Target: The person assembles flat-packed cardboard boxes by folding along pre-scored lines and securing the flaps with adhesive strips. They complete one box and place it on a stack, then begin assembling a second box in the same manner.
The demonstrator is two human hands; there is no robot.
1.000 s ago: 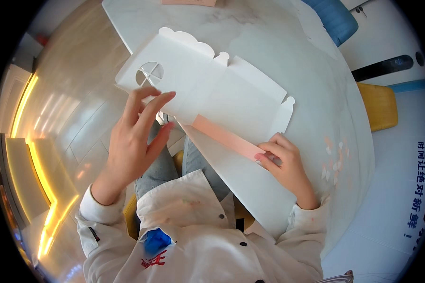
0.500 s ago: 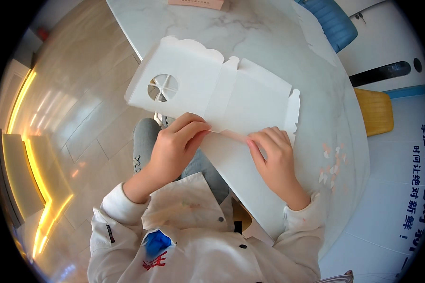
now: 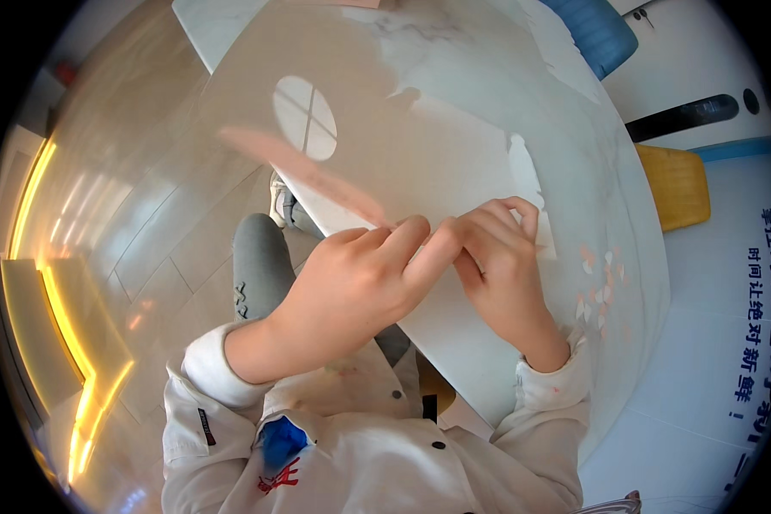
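Note:
A thin pale card box blank is between my two hands, with one part turned up nearly edge-on so it shows as a blurred pink strip [image 3: 313, 178]. My left hand [image 3: 347, 278] is closed at the strip's near end, its fingertips partly hidden behind its knuckles. Pressed against it, my right hand [image 3: 504, 274] pinches the card from the other side with bent fingers. A white scalloped flap [image 3: 525, 171] shows beyond my right fingers. On the far side lies a brownish shaded patch, holding a bright oval [image 3: 305, 118] crossed by thin bars.
Small pink and white paper scraps [image 3: 600, 291] lie on the marbled table [image 3: 612, 206] to my right. A pink box [image 3: 343, 2] is cut off at the far edge. Blue [image 3: 595, 38] and yellow [image 3: 675, 187] chairs stand beyond the table.
The card's windowed left part has swung up from lying flat to nearly edge-on. My left hand has moved right, up against my right hand.

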